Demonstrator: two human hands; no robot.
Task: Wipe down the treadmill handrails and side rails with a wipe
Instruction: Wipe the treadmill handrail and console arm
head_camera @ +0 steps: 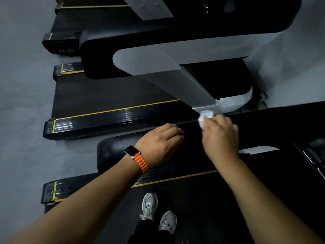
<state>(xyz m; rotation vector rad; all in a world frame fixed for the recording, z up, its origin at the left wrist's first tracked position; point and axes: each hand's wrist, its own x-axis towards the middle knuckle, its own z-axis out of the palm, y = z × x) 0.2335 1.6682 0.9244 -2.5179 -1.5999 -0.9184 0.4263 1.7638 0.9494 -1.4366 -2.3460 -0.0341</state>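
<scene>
Here our right hand [219, 136] grips a crumpled white wipe [204, 118] over the broad black treadmill handrail [114, 152]; left hand [161, 141] rests there, fingers relaxed.

You stand on the treadmill belt [202, 199], your shoes [149, 206] at 6 o'clock. The handrail [119, 150] runs across in front of you, above the side rail [175, 178]. Your left hand [161, 143] rests on the handrail at 12 o'clock. Your right hand [219, 138], just beside it at 1 o'clock, holds the wipe [204, 117] at the handrail's far edge. A second treadmill [105, 95] lies beyond at 11 o'clock, and a third treadmill [59, 48] lies behind that.
</scene>
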